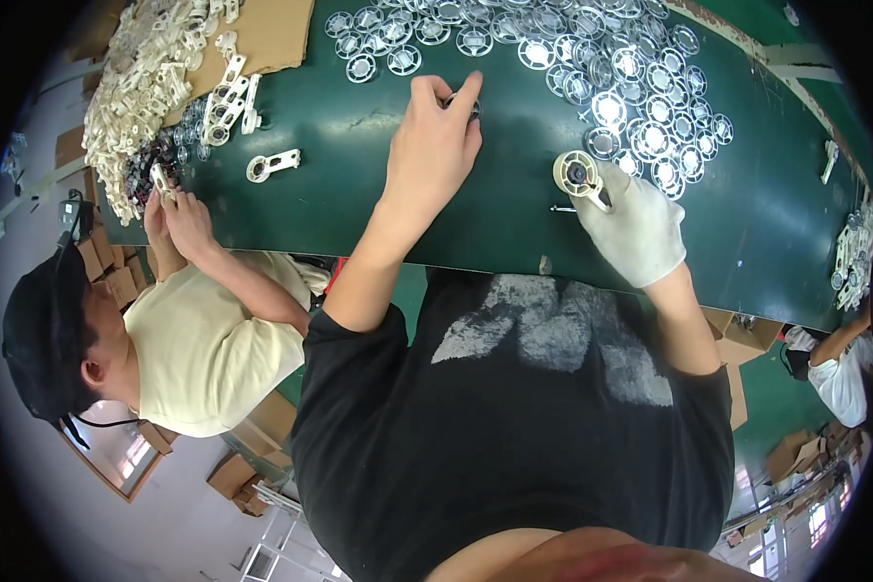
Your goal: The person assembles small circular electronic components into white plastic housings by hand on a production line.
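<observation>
My bare left hand (429, 145) reaches over the green table. Its thumb and fingers close around a small clear round disc (472, 109), mostly hidden by the fingers. My right hand (635, 225), in a white glove, grips a cream plastic part (563, 175) with a round ring at one end and a short arm. A dark centre shows inside the ring. Close by the gloved fingers, a thin metal pin-like piece (561, 209) lies on the table. Many clear spoked discs (609, 109) are spread beyond both hands, toward the far right.
At the left, a co-worker in a cap (44, 335) handles a cream part by a big heap of such parts (145, 87). One loose cream part (273, 165) lies left of my left arm. Cardboard (272, 34) covers the far left. Another person (839, 373) is at the right.
</observation>
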Available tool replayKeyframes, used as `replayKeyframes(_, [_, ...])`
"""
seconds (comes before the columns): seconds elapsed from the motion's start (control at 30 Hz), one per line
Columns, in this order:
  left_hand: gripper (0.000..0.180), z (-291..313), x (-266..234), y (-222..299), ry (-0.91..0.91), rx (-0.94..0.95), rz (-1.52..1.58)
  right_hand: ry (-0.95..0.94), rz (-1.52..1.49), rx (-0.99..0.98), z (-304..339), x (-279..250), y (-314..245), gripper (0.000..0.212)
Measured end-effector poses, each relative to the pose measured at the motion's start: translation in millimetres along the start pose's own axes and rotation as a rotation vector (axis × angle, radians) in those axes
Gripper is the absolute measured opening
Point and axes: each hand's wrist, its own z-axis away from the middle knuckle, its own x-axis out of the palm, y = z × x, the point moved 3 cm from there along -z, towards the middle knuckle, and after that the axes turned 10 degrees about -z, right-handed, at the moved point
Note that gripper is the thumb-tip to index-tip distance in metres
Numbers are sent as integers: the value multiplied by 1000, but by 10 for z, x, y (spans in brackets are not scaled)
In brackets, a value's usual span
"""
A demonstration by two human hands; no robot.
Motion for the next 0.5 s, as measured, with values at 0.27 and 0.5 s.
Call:
replayKeyframes(0.27, [31, 125, 169, -211, 163, 202, 237, 2, -26, -10, 16, 41, 40, 28])
replayKeyframes(0.5, [44, 314, 92, -346, 173, 81, 258, -117, -39, 143, -14, -10, -7, 30])
